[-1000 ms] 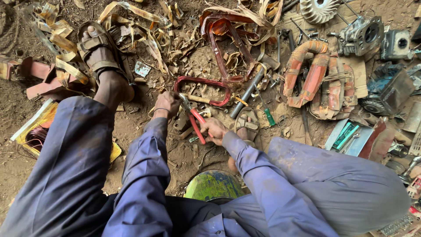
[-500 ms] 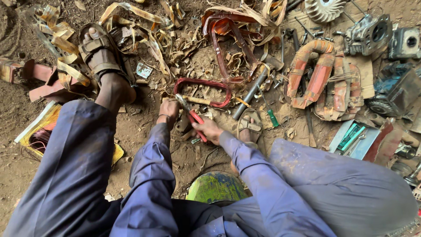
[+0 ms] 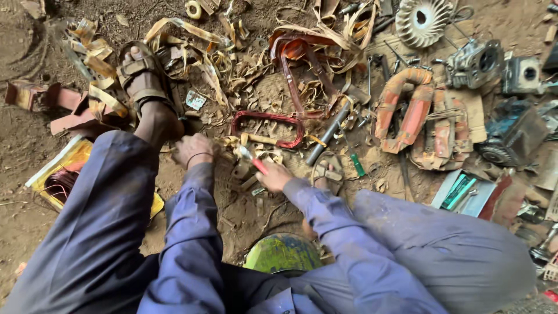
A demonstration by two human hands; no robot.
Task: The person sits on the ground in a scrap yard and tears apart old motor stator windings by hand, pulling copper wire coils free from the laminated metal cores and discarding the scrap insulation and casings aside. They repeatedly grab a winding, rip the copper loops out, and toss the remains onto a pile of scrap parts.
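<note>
My right hand grips red-handled pliers whose jaws point up-left. My left hand is closed around a small scrap of tan insulating strip right beside the pliers' jaws. Just beyond both hands a loop of reddish copper winding lies on the dirt, with a dark metal rod to its right. Both arms are in blue sleeves. I sit low, knees spread, with my left foot in a brown sandal planted ahead on the left.
Tan paper strips litter the ground. Orange-taped coils, a finned fan wheel and motor parts lie on the right. A yellow tray of copper wire sits at the left; a green-yellow round object lies between my knees.
The view has shifted slightly. Both hands stay close together at the pliers, with the left hand pulled a little to the left of the jaws.
</note>
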